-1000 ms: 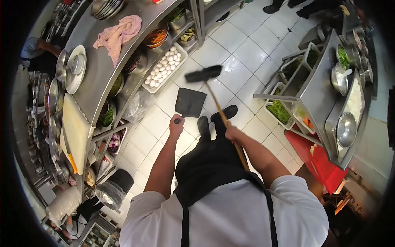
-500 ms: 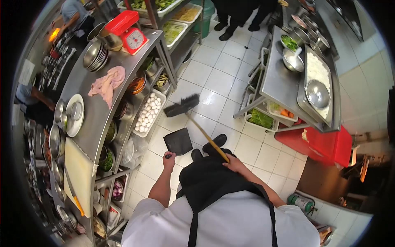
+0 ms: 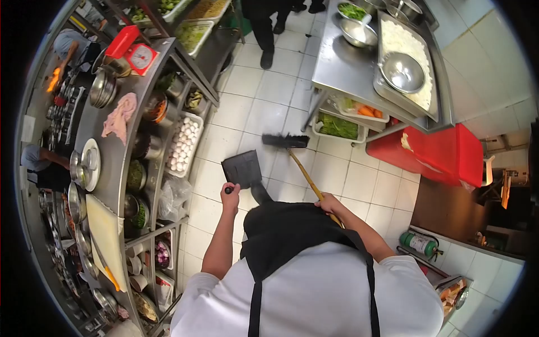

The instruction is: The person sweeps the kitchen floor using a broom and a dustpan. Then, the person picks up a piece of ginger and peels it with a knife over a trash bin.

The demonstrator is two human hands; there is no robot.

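Observation:
My left hand (image 3: 229, 197) is wrapped round the dark handle of a black dustpan (image 3: 242, 168), whose pan is at the tiled floor ahead of my feet. In my right hand (image 3: 331, 205) is the yellowish wooden stick of a broom (image 3: 304, 169). The broom's black bristle head (image 3: 285, 140) is on the white tiles, ahead and to the right of the dustpan, apart from it. One dark shoe (image 3: 260, 193) of mine shows beside the dustpan; the black apron (image 3: 297, 233) hides much of my legs.
At left runs a steel counter (image 3: 126, 135) with a red scale (image 3: 140, 58), a cutting board (image 3: 101, 224) and a tray of eggs (image 3: 183, 144) beneath. A steel table (image 3: 331, 62) and red bin (image 3: 432, 151) stand at right. A person in dark trousers (image 3: 264, 28) is ahead.
The broom head has moved right, away from the dustpan's left side. My body has moved forward along the floor. The person ahead now appears closer.

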